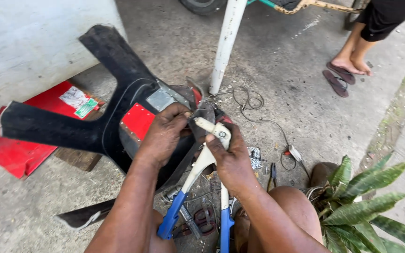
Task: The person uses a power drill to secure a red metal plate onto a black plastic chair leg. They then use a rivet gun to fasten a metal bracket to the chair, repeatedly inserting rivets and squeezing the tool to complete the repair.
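Note:
My left hand [164, 133] grips the edge of a black plastic panel [94, 126] that has a red patch [138, 121] and a small metal plate [160, 99] on it. My right hand [228, 157] holds the white head of a long-handled riveting tool [201, 164]. The tool's two arms end in blue grips near my knees. Its nose is pressed against the panel's edge, between my two hands. What lies under the tool's nose is hidden by my fingers.
A red panel [22, 150] lies against a white wall [29, 42] at left. A white pole [226, 42] stands behind the work. A thin cable [254, 112] trails over the concrete, pliers [273, 174] lie near my knee, a potted plant [362, 201] stands right. Another person's feet in sandals [348, 70] stand far right.

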